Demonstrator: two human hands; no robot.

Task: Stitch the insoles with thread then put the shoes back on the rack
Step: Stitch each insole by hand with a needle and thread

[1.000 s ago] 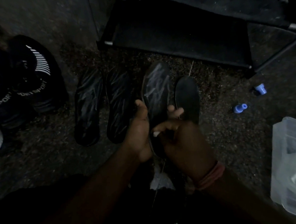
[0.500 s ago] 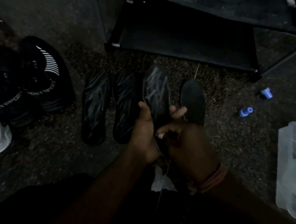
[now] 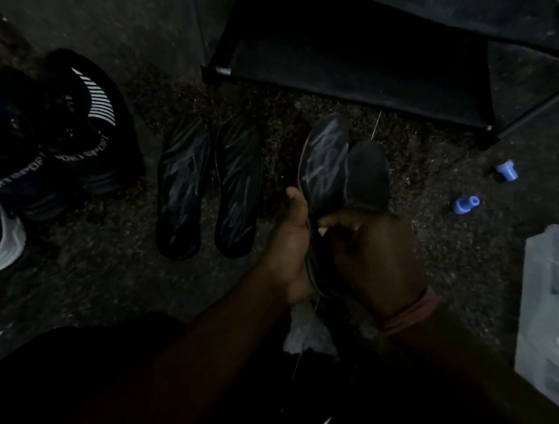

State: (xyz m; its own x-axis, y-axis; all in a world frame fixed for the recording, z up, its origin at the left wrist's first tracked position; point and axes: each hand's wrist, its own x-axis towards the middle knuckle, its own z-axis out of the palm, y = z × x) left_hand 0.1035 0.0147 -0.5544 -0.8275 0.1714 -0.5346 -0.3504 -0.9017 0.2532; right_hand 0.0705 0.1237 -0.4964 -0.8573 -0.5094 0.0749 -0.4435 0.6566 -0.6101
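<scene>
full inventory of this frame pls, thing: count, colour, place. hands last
Dark patterned insoles lying flat: 2, black with grey streaks, side by side on the floor, left of the hands.
Insoles being held: 2, one grey-streaked, one plain black, centre.
Sewing thread: 1 strand, pale, trailing down below the hands.
Black sport shoes with white stripes: 2 clearly seen, far left; a white-soled shoe at the left edge.
Black shoe rack: 1, top right.
Small blue plastic caps: 2, floor, right.
Clear plastic container: 1, right edge.
Speckled floor: dark.
Left hand: grips the held insoles' edge.
Right hand: pinching at them; reddish wristband.
</scene>
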